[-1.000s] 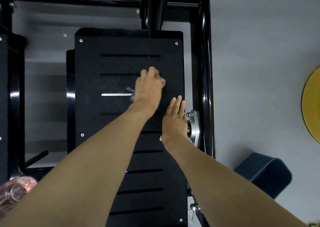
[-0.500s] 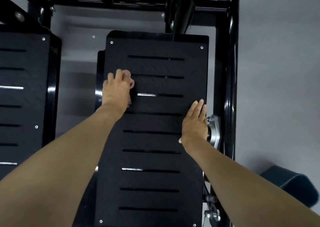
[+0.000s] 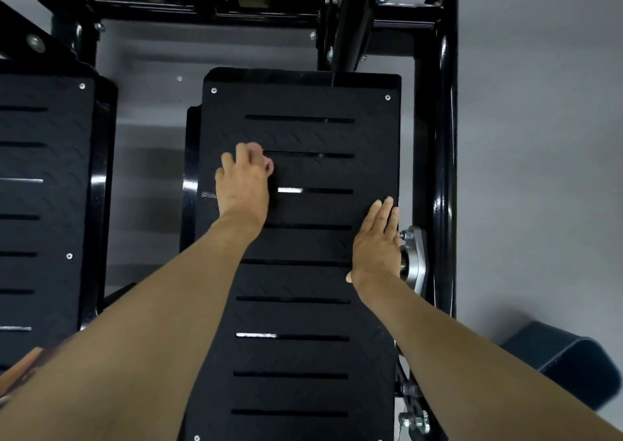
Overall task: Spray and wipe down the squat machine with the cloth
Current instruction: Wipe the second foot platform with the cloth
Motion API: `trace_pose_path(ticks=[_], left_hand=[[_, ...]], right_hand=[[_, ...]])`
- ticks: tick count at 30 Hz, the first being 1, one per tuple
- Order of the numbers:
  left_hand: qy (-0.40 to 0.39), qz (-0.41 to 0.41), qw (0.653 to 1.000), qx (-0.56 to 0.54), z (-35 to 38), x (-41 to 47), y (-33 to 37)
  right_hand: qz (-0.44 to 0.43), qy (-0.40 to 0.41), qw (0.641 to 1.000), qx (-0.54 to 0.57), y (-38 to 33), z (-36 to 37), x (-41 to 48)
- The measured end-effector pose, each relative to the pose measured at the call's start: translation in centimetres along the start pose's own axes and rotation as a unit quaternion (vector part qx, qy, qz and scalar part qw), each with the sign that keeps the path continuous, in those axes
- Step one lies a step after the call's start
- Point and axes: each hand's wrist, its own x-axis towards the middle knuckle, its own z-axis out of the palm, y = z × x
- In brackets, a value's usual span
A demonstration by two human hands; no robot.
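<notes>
Head view: left hand (image 3: 243, 184) with cloth (image 3: 208, 194) edged right; right hand (image 3: 377, 243) unmoved.

**Two footplates inside the frame, both hands on the middle one**

The middle footplate (image 3: 303, 305) runs from near to far. A second footplate (image 3: 43, 204) lies to its left, with floor (image 3: 148, 130) between them. A crossbar (image 3: 202, 5) spans the far end. A frame tube (image 3: 445, 171) runs along the right, with a bearing bracket (image 3: 416, 262) between the tube and the plate. The left hand (image 3: 242, 184) is on the plate's left part over the cloth (image 3: 209, 194), which peeks out at its left. The right hand (image 3: 376, 241) lies flat at the right edge, just beside the bracket. A pad (image 3: 566, 370) is at near right.
</notes>
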Motion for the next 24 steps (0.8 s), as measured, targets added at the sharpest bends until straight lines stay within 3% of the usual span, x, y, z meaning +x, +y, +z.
trace_pose_path(ticks=[3,5,13,16,19,24], left_hand=[[0.012,-0.103,0.992,-0.068,0.1,0.1,2.7],[0.018,-0.116,0.988,-0.098,0.0,0.3,5.1],[-0.015,0.164,0.982,-0.097,-0.5,-0.3,10.9],[-0.042,0.199,0.972,-0.115,-1.4,1.3,11.0],[0.003,0.208,0.97,-0.125,-3.0,3.6,10.5],[-0.012,0.228,0.973,-0.045,-3.4,6.1,11.6]], right_hand=[[-0.002,0.001,1.0,0.006,0.0,0.0,-0.1],[-0.002,0.004,1.0,0.013,0.0,0.0,-0.1],[-0.005,-0.006,1.0,0.022,0.0,-0.2,-0.3],[-0.001,-0.001,1.0,0.026,0.0,-0.2,-0.3],[-0.001,0.002,1.0,0.028,0.0,0.0,-0.2],[0.002,-0.001,1.0,0.019,-0.1,-0.1,-0.1]])
